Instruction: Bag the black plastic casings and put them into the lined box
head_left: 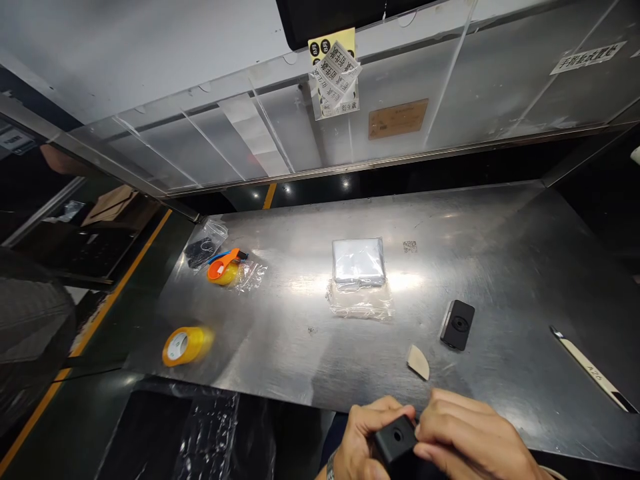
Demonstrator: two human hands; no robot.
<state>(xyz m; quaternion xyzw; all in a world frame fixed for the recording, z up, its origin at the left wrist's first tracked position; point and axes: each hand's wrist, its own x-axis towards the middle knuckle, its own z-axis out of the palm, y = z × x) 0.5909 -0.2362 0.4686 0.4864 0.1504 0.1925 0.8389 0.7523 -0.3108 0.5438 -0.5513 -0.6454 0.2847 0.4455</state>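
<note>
At the bottom of the head view, my left hand is closed around a black box-shaped piece with a round hole in its end face. My right hand pinches the same piece at its right edge, thumb and fingertips pressed together. The lower part of the piece is hidden by the hands and the frame edge. Just beyond my hands lies a beige wedge-shaped pad. Farther right on the table is a flat black device with a round feature in its middle.
The metal table carries a stack of clear plastic bags, a yellow tape roll, an orange tape dispenser and a white-handled tool marked in ink. A shelf with stickers spans the back. A black bag sits below left.
</note>
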